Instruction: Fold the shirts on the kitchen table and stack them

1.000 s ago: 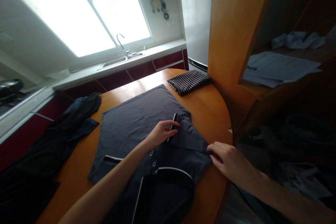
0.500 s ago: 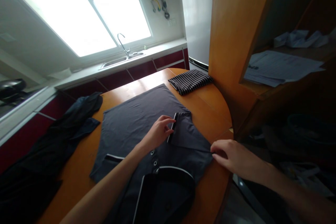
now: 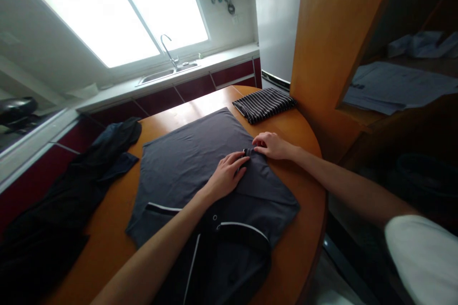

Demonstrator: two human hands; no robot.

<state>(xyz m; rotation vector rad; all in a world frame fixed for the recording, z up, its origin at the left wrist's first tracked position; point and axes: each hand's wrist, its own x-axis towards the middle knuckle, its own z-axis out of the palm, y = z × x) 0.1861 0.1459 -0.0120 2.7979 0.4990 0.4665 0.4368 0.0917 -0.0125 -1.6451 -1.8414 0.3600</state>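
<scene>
A dark grey polo shirt (image 3: 186,152) lies spread on the wooden table, its black collar with white piping toward me. One sleeve is folded inward over the body of the shirt. My left hand (image 3: 227,174) rests on the shirt, fingers stretched over the black sleeve cuff and thumb apart, covering most of the cuff. Close to its fingertips, my right hand (image 3: 272,146) pinches the shirt at the end of the cuff, by the shirt's side edge.
A folded black-and-white striped garment (image 3: 265,104) lies at the table's far right. Dark clothing (image 3: 71,190) is heaped along the left side. Beyond the round wooden table (image 3: 300,167) are a sink counter (image 3: 229,56), a fridge (image 3: 275,19) and a wooden cabinet (image 3: 322,47) with papers.
My right hand has let go of the sleeve's outer corner and moved up and left to the cuff. My left hand's fingers now lie over the cuff, which they were pinching before.
</scene>
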